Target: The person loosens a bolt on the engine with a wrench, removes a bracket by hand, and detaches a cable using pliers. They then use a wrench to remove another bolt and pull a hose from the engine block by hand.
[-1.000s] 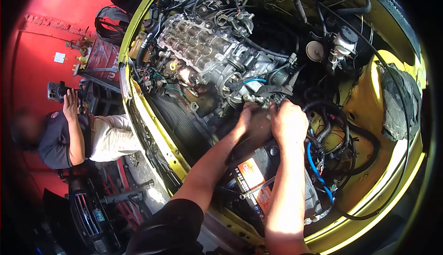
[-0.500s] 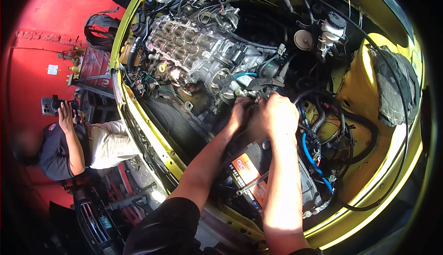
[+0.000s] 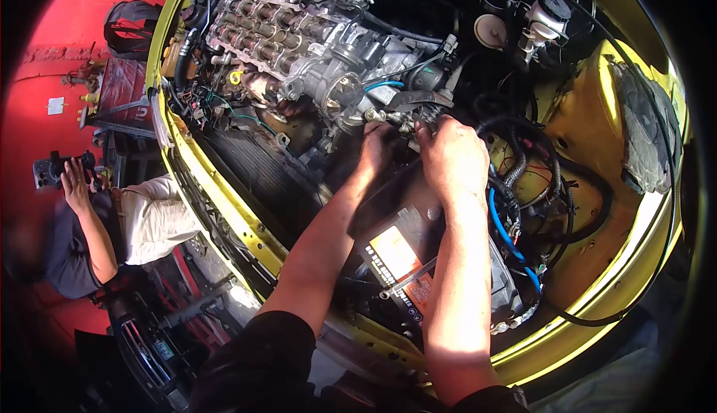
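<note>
My left hand (image 3: 378, 144) reaches in at the lower end of the engine (image 3: 299, 54), its fingers in shadow beside a metal fitting (image 3: 376, 116). Close on its right, my right hand (image 3: 455, 155) has its fingers curled at a dark hose or connector (image 3: 427, 118). What either hand holds is too small and dark to make out. Under my forearms lies a battery (image 3: 403, 219) with an orange and white label. A thin metal rod (image 3: 407, 278) rests across the battery.
Blue-wrapped cable (image 3: 508, 245) and black hoses (image 3: 597, 207) run right of my right arm. A white-bodied reservoir (image 3: 544, 21) stands at upper right. The yellow car body (image 3: 216, 189) edges the bay. At left, a person (image 3: 86, 222) holds up a device.
The whole view has shifted, so the engine and the person sit farther left and higher. Both my hands stay at the same spot by the engine, with the right fingers slightly moved.
</note>
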`<state>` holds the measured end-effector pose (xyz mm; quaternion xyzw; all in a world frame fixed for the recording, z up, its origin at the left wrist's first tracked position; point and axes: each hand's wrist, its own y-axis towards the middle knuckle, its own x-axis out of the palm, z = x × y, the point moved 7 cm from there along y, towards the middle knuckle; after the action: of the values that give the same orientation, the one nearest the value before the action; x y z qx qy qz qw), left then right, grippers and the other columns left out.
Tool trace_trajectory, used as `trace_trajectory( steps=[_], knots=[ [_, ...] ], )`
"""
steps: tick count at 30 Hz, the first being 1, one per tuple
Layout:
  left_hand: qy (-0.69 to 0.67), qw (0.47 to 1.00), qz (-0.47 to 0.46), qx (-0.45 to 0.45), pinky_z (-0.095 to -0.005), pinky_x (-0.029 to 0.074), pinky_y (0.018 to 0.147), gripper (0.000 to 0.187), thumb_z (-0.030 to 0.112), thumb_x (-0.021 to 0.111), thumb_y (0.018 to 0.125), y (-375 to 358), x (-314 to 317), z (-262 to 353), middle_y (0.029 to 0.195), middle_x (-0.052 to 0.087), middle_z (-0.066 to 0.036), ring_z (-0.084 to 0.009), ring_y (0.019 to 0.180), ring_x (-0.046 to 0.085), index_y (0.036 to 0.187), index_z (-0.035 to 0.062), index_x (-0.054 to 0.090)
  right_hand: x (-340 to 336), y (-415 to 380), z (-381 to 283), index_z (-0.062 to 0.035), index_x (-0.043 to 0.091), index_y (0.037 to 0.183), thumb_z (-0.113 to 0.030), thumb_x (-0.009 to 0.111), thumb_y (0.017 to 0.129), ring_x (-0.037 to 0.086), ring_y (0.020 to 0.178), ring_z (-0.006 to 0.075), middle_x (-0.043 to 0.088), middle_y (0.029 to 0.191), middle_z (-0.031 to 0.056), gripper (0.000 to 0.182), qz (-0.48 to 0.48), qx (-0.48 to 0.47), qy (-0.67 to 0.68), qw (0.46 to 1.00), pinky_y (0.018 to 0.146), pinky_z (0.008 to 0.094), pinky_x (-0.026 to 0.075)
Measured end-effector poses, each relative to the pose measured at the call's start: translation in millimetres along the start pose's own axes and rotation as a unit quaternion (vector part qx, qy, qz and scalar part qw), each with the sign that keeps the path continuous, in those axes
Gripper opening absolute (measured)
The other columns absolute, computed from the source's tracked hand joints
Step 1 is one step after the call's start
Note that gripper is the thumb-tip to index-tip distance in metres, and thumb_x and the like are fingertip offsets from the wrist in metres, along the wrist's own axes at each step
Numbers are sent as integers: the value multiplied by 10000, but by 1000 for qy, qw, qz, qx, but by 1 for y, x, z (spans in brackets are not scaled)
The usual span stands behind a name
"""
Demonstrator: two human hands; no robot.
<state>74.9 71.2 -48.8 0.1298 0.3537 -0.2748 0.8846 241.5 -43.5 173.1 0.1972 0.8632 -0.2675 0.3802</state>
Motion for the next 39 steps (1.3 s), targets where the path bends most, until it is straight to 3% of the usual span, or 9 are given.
trace_trajectory(
  steps=[4,7,13,16,18,19,23,31,39],
  knots=[
    [7,999,37,-14,-401,487,973,234,17,701,778,-8,-9,13,1096,636,-178,-354,1126,588,1006,61,732,1,0,-2,-9,686,944,-405,630,936,682,949,419,708,918,245,400,3,3,-5,1000,860,497,523],
    [-165,976,28,-141,-391,477,1001,258,49,706,792,-10,3,-13,1113,631,-182,-350,1176,564,1047,78,732,2,0,-2,-5,688,950,-406,627,937,681,950,420,707,919,248,406,0,1,-9,1000,862,497,522],
    [-123,986,-2,-114,-384,506,911,279,92,647,866,-6,0,1,1094,613,-130,-270,1054,592,1142,46,652,1,1,-3,1,692,961,-412,626,935,676,956,426,704,926,257,419,-3,-3,-19,1000,870,498,518],
    [-513,792,-6,-331,-385,515,831,292,143,592,912,0,12,-3,1076,599,-103,-232,995,581,1186,41,576,0,0,-4,5,693,970,-415,630,932,674,958,428,702,931,261,426,-4,4,-14,1000,873,496,517],
    [-554,767,3,-323,-393,518,851,309,139,612,895,1,16,-7,1079,624,-123,-255,1019,598,1190,45,591,0,1,-2,10,694,980,-414,634,929,673,958,430,700,931,264,432,-6,8,-15,1000,875,495,516],
    [-377,895,-25,-238,-388,509,905,298,105,647,866,7,19,-34,1108,637,-138,-271,1077,596,1157,45,640,0,0,-1,12,694,980,-414,635,928,673,960,428,700,930,264,433,-4,7,-13,1000,876,495,516],
    [-130,987,-48,-81,-376,454,1054,288,29,729,790,3,6,-18,1204,652,-151,-304,1242,549,1073,77,747,1,3,1,18,699,982,-412,635,927,674,966,423,699,926,266,439,3,4,-11,1000,878,493,517],
    [-119,977,-51,-170,-393,472,1020,281,15,732,777,4,-12,2,1120,669,-153,-317,1137,599,1050,75,752,0,3,0,1,716,1042,-424,623,933,678,980,415,704,933,264,448,-6,11,-19,1000,893,480,519],
    [43,997,-32,48,-403,458,1039,249,63,740,789,2,7,-13,1138,683,-150,-314,1192,569,1039,66,751,-3,4,0,-8,706,1008,-425,624,934,680,989,410,710,960,247,431,-3,13,-12,1000,895,481,520]
  ],
)
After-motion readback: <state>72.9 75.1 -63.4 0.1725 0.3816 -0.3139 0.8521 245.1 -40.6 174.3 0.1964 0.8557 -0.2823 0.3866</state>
